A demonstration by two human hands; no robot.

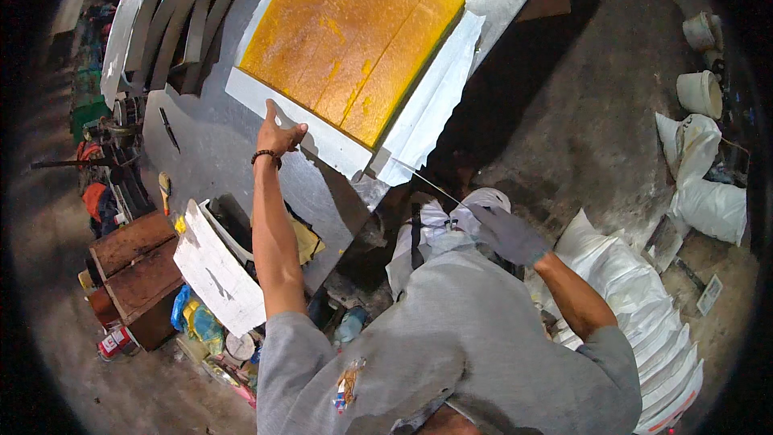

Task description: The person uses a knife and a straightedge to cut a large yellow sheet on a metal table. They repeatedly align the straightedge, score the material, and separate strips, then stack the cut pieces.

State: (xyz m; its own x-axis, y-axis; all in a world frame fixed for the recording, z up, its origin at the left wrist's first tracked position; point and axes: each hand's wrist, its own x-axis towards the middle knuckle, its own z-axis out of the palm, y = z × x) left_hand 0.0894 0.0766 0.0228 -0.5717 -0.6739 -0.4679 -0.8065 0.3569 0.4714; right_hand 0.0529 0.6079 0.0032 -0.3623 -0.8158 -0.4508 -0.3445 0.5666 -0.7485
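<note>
A large yellow-orange slab (pixel 346 40) with straight lines along its surface lies on white sheeting (pixel 431 133) on a metal table. My bare left hand (pixel 280 135), a beaded bracelet at its wrist, rests by the white strip (pixel 310 125) along the slab's near edge. Its index finger and thumb are spread, and it holds nothing that I can see. My right hand (pixel 509 235), in a grey glove, is closed around a long thin blade (pixel 427 181). The blade's tip points toward the slab's near right corner; its handle is hidden in the glove.
Curved metal bars (pixel 181 24) stand at the table's far left. A black pen (pixel 169 129) and a brush (pixel 165 192) lie nearer. A brown wooden box (pixel 137 262) and white board (pixel 216 270) are at lower left. White sacks (pixel 628 306) are stacked beside me; buckets (pixel 699 95) stand far right.
</note>
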